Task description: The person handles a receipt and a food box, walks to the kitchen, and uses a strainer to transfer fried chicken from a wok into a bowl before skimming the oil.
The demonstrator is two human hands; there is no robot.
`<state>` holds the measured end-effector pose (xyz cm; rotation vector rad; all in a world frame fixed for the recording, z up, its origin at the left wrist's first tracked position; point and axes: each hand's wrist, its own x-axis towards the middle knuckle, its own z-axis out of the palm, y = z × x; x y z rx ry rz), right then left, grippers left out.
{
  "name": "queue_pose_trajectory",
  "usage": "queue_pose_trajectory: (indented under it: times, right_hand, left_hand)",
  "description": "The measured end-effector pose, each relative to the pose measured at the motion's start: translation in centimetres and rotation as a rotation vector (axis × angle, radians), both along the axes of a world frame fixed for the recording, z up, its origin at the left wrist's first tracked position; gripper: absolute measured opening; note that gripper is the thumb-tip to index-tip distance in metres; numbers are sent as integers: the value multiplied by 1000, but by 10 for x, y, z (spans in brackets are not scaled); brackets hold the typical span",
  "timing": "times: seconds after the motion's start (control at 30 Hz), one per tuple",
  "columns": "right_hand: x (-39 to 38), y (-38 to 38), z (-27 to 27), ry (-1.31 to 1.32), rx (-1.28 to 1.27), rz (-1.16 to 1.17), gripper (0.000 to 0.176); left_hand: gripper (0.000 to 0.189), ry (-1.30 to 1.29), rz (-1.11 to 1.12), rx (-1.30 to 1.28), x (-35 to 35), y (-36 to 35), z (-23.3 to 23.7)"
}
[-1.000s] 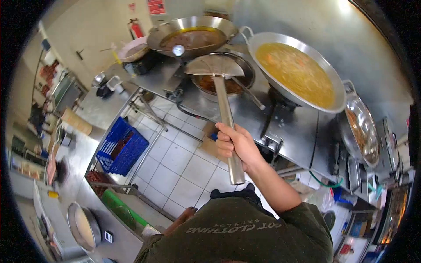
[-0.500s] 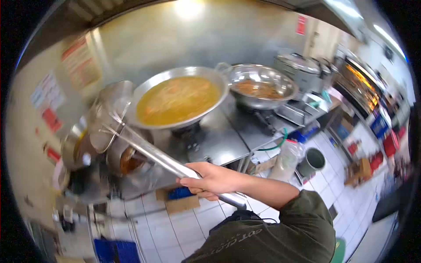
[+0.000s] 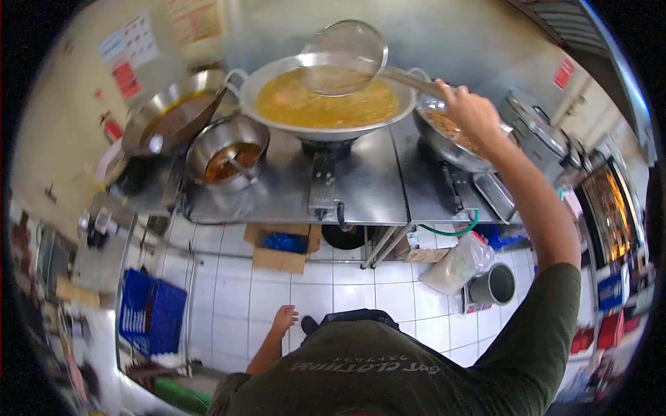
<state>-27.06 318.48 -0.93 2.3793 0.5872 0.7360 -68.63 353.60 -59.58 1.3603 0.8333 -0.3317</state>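
My right hand (image 3: 468,111) is closed round the handle of a round mesh strainer (image 3: 343,57). The strainer is tilted over a wide wok of yellow oil (image 3: 272,114) with pale orange food in it. Low beside my body hangs my left hand (image 3: 285,317), away from the stove, its fingers partly apart and holding nothing visible. Under my right wrist is a steel bowl of brown fried bits (image 3: 454,158).
A steel bowl of reddish sauce with a ladle (image 3: 201,156) and a dark wok (image 3: 156,114) stand on the left. A lidded pot (image 3: 534,135) is at right. Below are a cardboard box (image 3: 277,261), a plastic bag (image 3: 454,267), a grey bin (image 3: 494,284) and a blue crate (image 3: 166,312).
The strainer has swung from the left side to above the oil wok, with my right hand now at its right. My left hand has come into view. The camera view has turned.
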Motion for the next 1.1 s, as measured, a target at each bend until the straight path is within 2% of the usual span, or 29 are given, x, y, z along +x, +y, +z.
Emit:
queue_pose_trajectory:
  times: [0.07, 0.1, 0.17, 0.2, 0.27, 0.4, 0.5, 0.57, 0.6, 0.67, 0.77, 0.83, 0.93, 0.97, 1.1]
  right_hand:
    - [21, -4, 15, -96, -147, -51, 67]
    - [34, -2, 23, -125, -194, -63, 66]
    - [57, -2, 31, -175, -281, -95, 64]
    - [61, -2, 38, -207, -328, -73, 60]
    - [68, -2, 56, -197, -307, -71, 58]
    - [92, 4, 82, -230, -336, -136, 55]
    - [113, 21, 68, -388, -464, -143, 52]
    - [114, 44, 54, -438, -586, -226, 49]
    - [118, 50, 43, -472, -625, -174, 47]
    - [117, 66, 23, -345, -564, -172, 41]
    - [126, 65, 24, 23, -530, 70, 35]
    - [103, 69, 37, 147, -461, 34, 32]
    - [64, 80, 60, 324, -358, -43, 27]
    - [53, 83, 63, 383, -318, -72, 26]
    - [33, 86, 66, 550, -203, 59, 34]
  left_hand:
    - [28, -209, -703, 461, -62, 16, -98]
    - [29, -375, -935, 709, -85, 19, -126]
    - [30, 137, -225, 80, -140, -23, -99]
    - [30, 230, -2, -63, -159, -40, -89]
    - [30, 304, 187, -177, -190, -71, -78]
    - [31, 315, 125, -166, -230, -127, -83]
    - [32, 276, 67, -87, -235, -149, -94]
    - [32, 242, 64, -58, -233, -145, -99]
    - [33, 229, 72, -54, -230, -137, -101]
    - [33, 208, 105, -64, -223, -113, -105]
    - [34, 192, 218, -127, -218, -65, -114]
    - [35, 194, 354, -193, -215, -27, -117]
    - [36, 216, 552, -384, -210, 35, -88]
    - [36, 172, 565, -449, -213, 53, -85]
    - [35, 116, 591, -557, -205, 90, -92]
